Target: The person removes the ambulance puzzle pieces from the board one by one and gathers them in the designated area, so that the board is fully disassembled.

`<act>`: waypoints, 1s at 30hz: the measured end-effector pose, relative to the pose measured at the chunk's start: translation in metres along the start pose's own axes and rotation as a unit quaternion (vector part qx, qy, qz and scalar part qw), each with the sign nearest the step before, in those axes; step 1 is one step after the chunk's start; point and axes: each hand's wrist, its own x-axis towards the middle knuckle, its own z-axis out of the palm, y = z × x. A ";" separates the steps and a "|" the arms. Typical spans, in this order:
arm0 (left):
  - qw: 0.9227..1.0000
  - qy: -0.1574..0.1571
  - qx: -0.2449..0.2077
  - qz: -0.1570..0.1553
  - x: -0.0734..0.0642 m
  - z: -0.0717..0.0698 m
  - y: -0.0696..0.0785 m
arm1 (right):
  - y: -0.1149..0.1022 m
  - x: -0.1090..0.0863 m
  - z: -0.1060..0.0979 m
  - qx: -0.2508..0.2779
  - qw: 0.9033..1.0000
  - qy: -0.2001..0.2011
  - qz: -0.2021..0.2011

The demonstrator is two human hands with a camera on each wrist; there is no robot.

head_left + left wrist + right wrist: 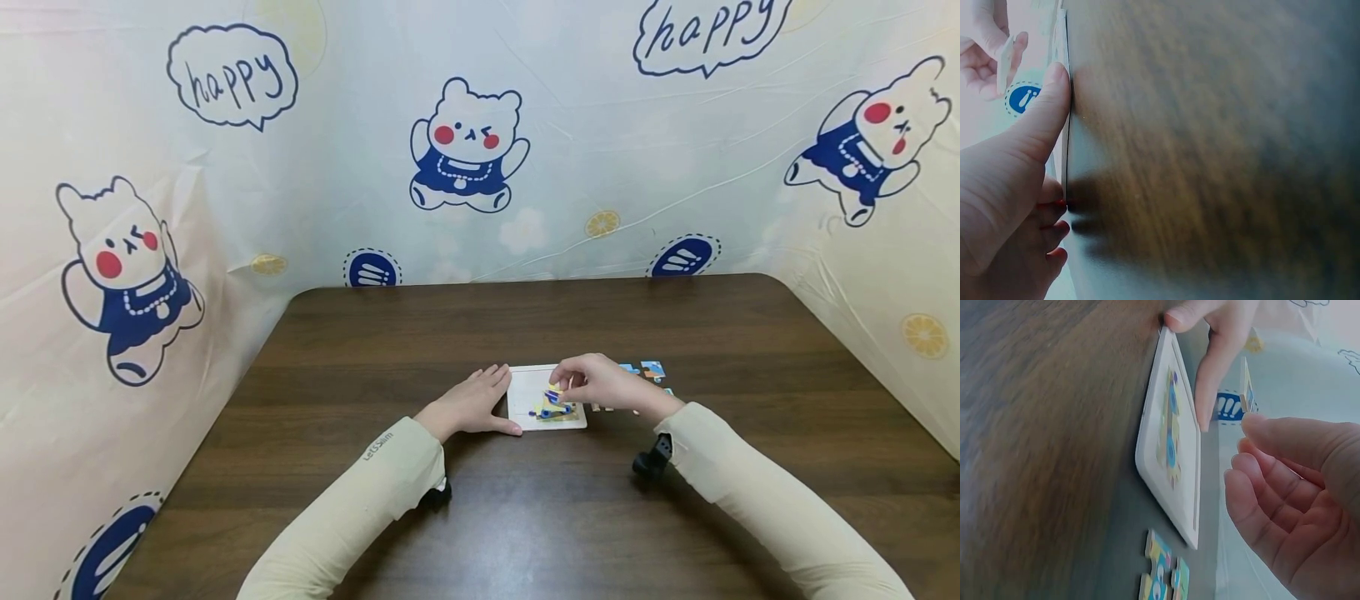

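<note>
Puzzle board [528, 382] flat on the brown table [540, 517], in front of the person, between the two hands. Left hand [477, 406] grasps nothing: fingers extended, it touches the board's left side, thumb at the near corner, probably bracing the board against sliding. Right hand [602, 386] pinches a puzzle piece [1246, 384] between thumb and fingertips, raised above the board; held by one end, most of it clear of the fingers, presumably so its outline can be matched. Pieces already laid [1172, 434] occupy the board's near right part, the remainder bare. Loose pieces [652, 370] lie on the table just right of the board, apparently within short reach of the right hand.
</note>
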 end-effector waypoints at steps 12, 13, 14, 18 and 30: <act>1.000 0.003 0.004 0.010 0.000 0.001 -0.001 | 0.011 -0.023 -0.011 0.000 1.000 -0.002 0.007; 1.000 0.001 0.004 0.009 0.000 0.001 -0.001 | 0.012 -0.025 -0.011 0.000 1.000 -0.005 0.011; 1.000 0.002 0.003 0.009 0.000 0.001 -0.001 | 0.013 -0.027 -0.012 0.000 1.000 -0.007 0.015; 1.000 -0.001 0.006 0.006 0.000 0.000 0.000 | 0.019 -0.036 -0.014 -0.010 1.000 -0.015 0.021; 1.000 0.000 0.001 0.008 -0.001 0.000 0.000 | 0.027 -0.055 -0.019 -0.047 0.998 -0.046 0.021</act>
